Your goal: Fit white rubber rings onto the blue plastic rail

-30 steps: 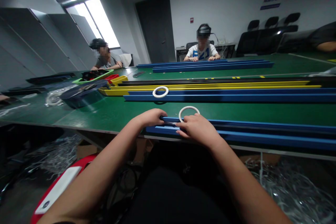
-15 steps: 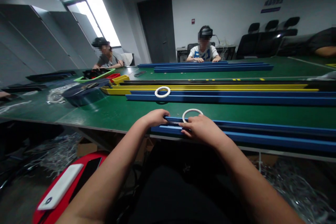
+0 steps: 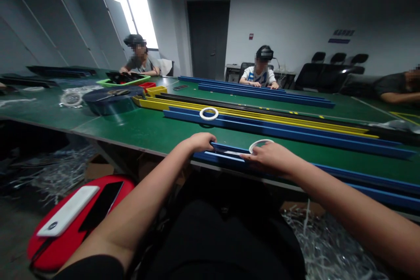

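A long blue channel strip (image 3: 341, 176) lies along the near edge of the table. My left hand (image 3: 201, 142) is closed, its fingers pinching the left end of that strip. A little to the right, my right hand (image 3: 275, 159) is closed around a roll of white tape (image 3: 261, 142), with its fingertips down at the channel. Between the hands, a short length of white tape (image 3: 233, 153) runs along the inside of the channel. The fingers of my right hand partly hide the roll. Another roll of white tape (image 3: 209, 113) rests on a blue strip farther back.
Yellow strips (image 3: 262, 118) and black strips lie beyond on the green table (image 3: 147, 135). To the left stand a large dark roll (image 3: 111, 101) and a green-rimmed tray (image 3: 144, 79). Two co-workers sit across, another at right. A red stool (image 3: 114, 210) holds a white device and a phone.
My right hand has slid right along the channel with the tape roll, and a longer piece of white tape shows behind it. My left hand stays at the strip's end. The view has tilted.
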The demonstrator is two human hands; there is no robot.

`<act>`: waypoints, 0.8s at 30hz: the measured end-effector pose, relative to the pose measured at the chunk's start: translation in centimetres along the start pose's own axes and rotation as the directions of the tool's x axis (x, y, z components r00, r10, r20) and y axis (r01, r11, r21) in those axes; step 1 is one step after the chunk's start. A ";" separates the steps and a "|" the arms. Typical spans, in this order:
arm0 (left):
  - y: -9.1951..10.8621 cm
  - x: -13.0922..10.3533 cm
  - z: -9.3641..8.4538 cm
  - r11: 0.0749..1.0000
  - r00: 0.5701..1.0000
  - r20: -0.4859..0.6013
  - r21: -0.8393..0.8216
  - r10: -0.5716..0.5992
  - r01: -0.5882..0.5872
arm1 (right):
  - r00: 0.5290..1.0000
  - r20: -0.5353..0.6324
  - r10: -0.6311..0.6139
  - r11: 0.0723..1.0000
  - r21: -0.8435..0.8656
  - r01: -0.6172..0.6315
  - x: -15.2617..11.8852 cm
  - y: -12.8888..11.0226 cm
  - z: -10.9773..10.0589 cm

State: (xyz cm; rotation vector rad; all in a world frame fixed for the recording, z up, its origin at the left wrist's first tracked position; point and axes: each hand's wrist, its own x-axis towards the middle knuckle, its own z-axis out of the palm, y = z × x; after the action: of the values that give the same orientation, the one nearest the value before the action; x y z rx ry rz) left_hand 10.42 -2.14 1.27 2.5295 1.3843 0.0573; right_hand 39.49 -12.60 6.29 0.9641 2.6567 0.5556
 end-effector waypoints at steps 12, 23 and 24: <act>0.0 0.0 0.2 0.999 1.000 -0.012 0.047 -0.017 0.017 | 0.954 0.170 0.245 0.946 0.175 -0.274 0.9 -2.2 1.1; 1.3 1.3 0.0 0.991 0.993 0.039 0.065 0.111 -0.114 | 0.934 0.162 0.319 0.927 0.153 -0.343 1.7 -3.5 1.1; 1.8 1.5 0.1 0.990 0.992 0.038 0.069 0.123 -0.126 | 0.932 0.164 0.323 0.926 0.151 -0.347 1.7 -3.5 1.1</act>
State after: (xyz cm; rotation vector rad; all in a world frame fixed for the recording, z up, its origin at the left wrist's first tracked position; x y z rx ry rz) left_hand 12.73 -1.79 1.43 2.6605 1.2355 -0.0107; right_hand 36.66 -13.66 3.59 1.4717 2.4636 0.3065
